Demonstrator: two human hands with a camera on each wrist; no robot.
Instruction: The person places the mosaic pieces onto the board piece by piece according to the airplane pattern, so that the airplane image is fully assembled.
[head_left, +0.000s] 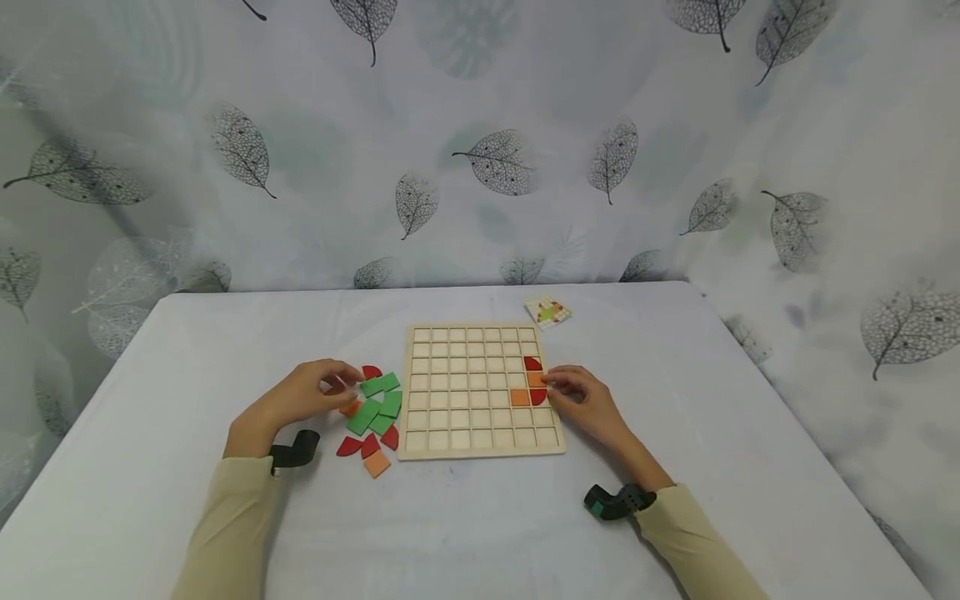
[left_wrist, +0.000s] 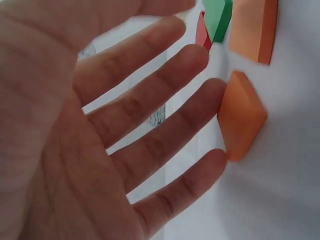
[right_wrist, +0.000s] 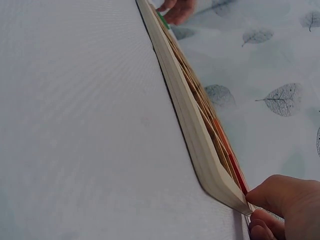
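Note:
My left hand (head_left: 303, 392) hovers at the loose pieces left of the wooden grid board (head_left: 405, 392). In the left wrist view its fingers are spread, holding nothing visible, with fingertips beside an orange piece (left_wrist: 241, 117). My right hand (head_left: 592, 404) is at the board's right edge; in the right wrist view the thumb and curled fingers pinch the rim of the board (right_wrist: 187, 117) by a red piece (right_wrist: 238, 172). On the board's right side lie two red quarter-rounds (head_left: 532, 364) and two orange squares (head_left: 520, 397).
Several green pieces (head_left: 365, 415) lie left of the board, with red pieces (head_left: 348, 447) and an orange square (head_left: 377, 463) nearer the front. A small patterned card (head_left: 548, 312) lies behind the board's right corner. The white-covered table (head_left: 465, 533) meets a leaf-print cloth behind.

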